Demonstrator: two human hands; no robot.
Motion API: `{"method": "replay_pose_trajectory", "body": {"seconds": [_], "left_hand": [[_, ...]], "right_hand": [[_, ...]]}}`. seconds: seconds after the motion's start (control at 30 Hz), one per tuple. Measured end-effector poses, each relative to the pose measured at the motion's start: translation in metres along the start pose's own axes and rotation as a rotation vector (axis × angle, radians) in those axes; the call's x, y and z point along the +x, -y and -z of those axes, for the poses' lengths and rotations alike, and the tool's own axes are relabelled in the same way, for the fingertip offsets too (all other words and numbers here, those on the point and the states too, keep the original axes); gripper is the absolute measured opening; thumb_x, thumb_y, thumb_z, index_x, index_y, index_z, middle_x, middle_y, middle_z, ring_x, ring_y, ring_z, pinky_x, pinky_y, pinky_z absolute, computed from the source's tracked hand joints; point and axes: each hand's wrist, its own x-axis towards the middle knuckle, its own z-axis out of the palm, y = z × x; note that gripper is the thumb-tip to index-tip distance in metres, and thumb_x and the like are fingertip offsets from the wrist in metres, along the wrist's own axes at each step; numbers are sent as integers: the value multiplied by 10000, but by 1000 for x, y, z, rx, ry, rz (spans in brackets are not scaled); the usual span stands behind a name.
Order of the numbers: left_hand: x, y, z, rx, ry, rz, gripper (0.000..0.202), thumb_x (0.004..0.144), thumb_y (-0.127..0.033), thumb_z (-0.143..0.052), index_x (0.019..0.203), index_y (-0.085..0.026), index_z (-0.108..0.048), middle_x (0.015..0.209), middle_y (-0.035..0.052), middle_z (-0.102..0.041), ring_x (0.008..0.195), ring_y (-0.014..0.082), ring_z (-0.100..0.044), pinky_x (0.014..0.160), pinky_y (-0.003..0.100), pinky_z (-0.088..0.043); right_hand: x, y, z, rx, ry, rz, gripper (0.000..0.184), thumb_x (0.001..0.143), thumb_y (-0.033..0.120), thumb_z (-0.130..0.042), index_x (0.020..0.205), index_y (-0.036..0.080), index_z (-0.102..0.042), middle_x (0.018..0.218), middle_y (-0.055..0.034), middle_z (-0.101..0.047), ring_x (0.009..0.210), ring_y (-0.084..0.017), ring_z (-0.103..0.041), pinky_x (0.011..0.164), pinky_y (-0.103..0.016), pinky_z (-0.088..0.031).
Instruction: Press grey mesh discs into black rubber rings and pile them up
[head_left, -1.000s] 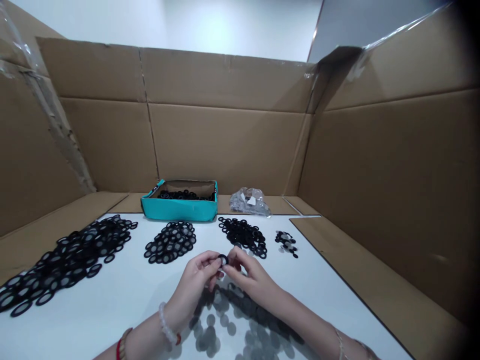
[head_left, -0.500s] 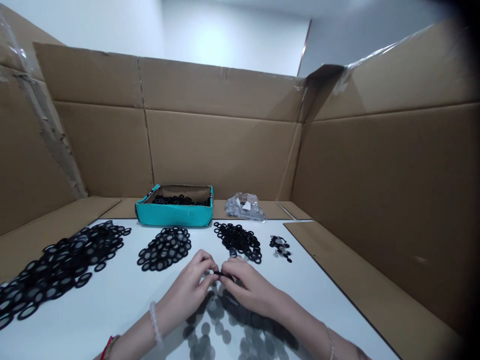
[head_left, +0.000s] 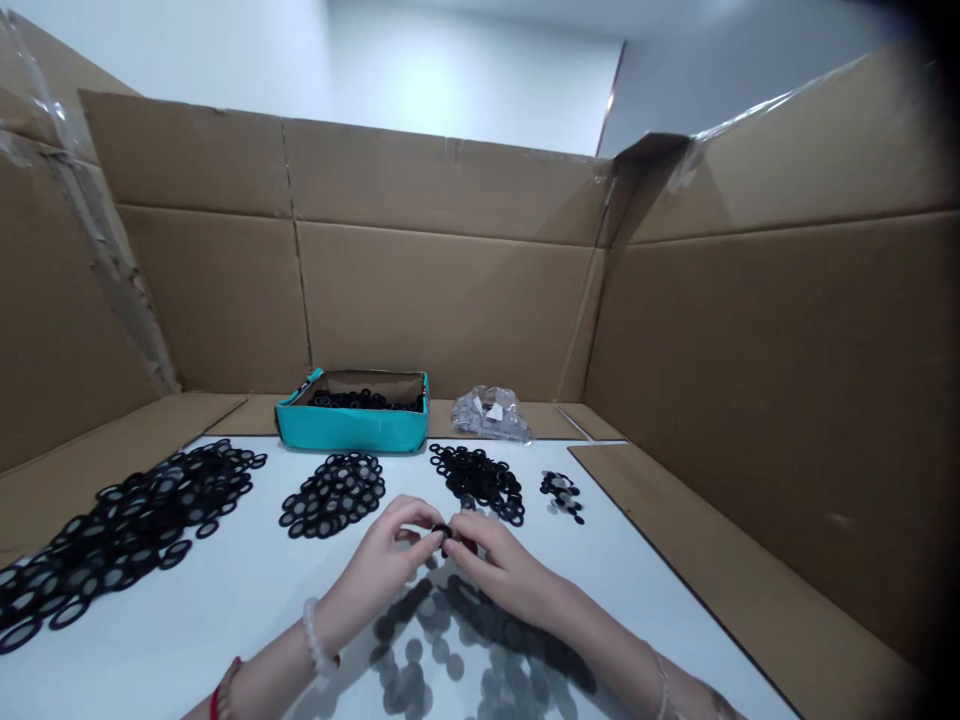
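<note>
- Since half a second ago, the black gasket ring [head_left: 443, 530] has risen slightly and no longer shows edge-on.
- The left hand [head_left: 382, 560] and right hand [head_left: 502, 572] are close together, their fingertips [head_left: 433, 536] clamped on the ring from either side; it sits between them, partly hidden.
- Grey mesh discs [head_left: 412, 665] lie on the white table [head_left: 187, 640] just below the hands.
- Beyond lie piles of black rings [head_left: 332, 495] and a teal box [head_left: 352, 430].
</note>
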Motion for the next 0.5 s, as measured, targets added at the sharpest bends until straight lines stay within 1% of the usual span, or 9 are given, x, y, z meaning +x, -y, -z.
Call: {"method": "replay_pose_trajectory", "body": {"seconds": [0.07, 0.13, 0.2, 0.27, 0.4, 0.5], "left_hand": [[0, 0, 0, 136, -28, -89, 78, 777, -214, -533, 799, -179, -600, 950, 56, -521, 933, 205, -513, 816, 306, -408], [-1, 0, -1, 222, -60, -114, 84, 779, -176, -514, 789, -187, -597, 945, 51, -500, 935, 202, -500, 832, 313, -394], [-1, 1, -3, 251, -96, -117, 96, 782, -164, -499, 786, -189, -592, 932, 48, -487, 924, 198, -495, 831, 312, -391], [-1, 2, -5, 236, -111, -114, 93, 786, -174, -494, 781, -183, -587, 923, 49, -485, 921, 199, -494, 826, 309, -393], [1, 7, -5, 73, -26, -51, 105, 789, -232, -497, 777, -164, -575, 899, 54, -507, 868, 194, -519, 765, 293, -427], [2, 5, -3, -21, -4, 21, 95, 769, -244, -522, 755, -157, -555, 823, 32, -518, 771, 169, -521, 691, 265, -429]], "right_hand": [[0, -1, -1, -5, -4, 9, 287, 915, 229, -400, 633, 184, -368, 670, 23, -436, 673, -133, -424, 649, -253, -319], [0, -2, -3, -10, -54, 13, 313, 905, 213, -409, 602, 182, -332, 635, 30, -413, 661, -131, -414, 659, -259, -310], [-1, -3, -5, -7, -120, 11, 327, 895, 202, -411, 588, 183, -300, 609, 35, -386, 643, -129, -398, 655, -261, -304], [-2, -3, -7, -6, -142, 11, 323, 889, 202, -413, 591, 184, -291, 606, 37, -374, 631, -127, -385, 644, -260, -299], [-2, -5, -7, -2, -79, 7, 288, 906, 227, -398, 628, 187, -331, 645, 33, -395, 635, -126, -380, 612, -250, -297], [-2, -5, -6, 26, -58, -2, 268, 921, 263, -387, 664, 187, -377, 669, 28, -417, 647, -126, -395, 603, -241, -308]]}}
